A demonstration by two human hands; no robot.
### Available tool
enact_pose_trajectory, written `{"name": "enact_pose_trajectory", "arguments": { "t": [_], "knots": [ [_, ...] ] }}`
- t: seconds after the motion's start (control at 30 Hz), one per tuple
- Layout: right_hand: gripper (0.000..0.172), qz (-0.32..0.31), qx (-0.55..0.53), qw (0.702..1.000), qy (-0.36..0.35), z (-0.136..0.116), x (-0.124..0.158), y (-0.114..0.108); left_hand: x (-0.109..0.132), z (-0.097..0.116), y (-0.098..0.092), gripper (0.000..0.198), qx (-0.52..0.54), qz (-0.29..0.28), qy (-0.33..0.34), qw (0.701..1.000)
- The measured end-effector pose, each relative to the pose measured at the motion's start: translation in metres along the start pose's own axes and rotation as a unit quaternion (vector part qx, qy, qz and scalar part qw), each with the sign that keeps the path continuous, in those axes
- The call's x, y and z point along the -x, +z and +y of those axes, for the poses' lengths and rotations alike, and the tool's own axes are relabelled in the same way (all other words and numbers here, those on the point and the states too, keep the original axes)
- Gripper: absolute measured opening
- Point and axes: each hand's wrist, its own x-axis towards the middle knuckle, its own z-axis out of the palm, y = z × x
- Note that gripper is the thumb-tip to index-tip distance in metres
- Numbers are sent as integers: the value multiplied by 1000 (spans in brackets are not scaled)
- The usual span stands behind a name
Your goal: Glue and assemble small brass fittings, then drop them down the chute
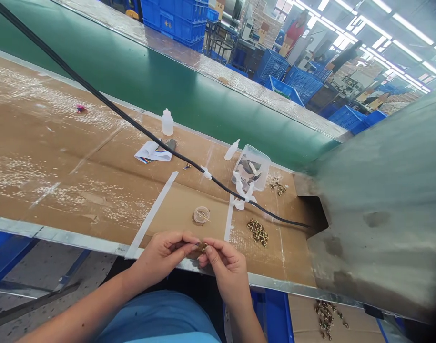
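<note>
My left hand (164, 255) and my right hand (227, 264) meet at the near edge of the cardboard-covered bench (60, 162). Together they pinch a small brass-coloured metal part (202, 247) between their fingertips. Just beyond the hands stands a small round clear dish (201, 215) with a thin stick in it. To the right lies a pile of similar small metal parts (258, 231). A second, smaller scatter of parts (278, 186) lies farther back beside a clear plastic tub (252, 166).
A black cable (132, 121), taped down, crosses the bench diagonally. Two small white squeeze bottles (167, 122) and a folded cloth (151, 152) lie behind it. A green conveyor belt (149, 81) runs beyond, a grey metal housing (378, 209) on the right. Blue crates and another person stand far back.
</note>
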Motion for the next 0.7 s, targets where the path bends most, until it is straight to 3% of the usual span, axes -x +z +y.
{"name": "enact_pose_trajectory", "arguments": {
  "t": [0.13,0.33,0.53,0.7],
  "knots": [
    [20,1,71,996,-50,-3,1,0,0,1,-1,16,-37,1,23,999],
    [16,13,92,993,-67,-4,4,2,1,-2,0,15,-67,13,45,997],
    [16,-2,230,958,-170,-17,6,-1,0,0,-1,15,-91,7,48,995],
    [12,13,212,968,-132,-17,7,2,0,4,-2,14,-94,-3,65,993]
  ]
}}
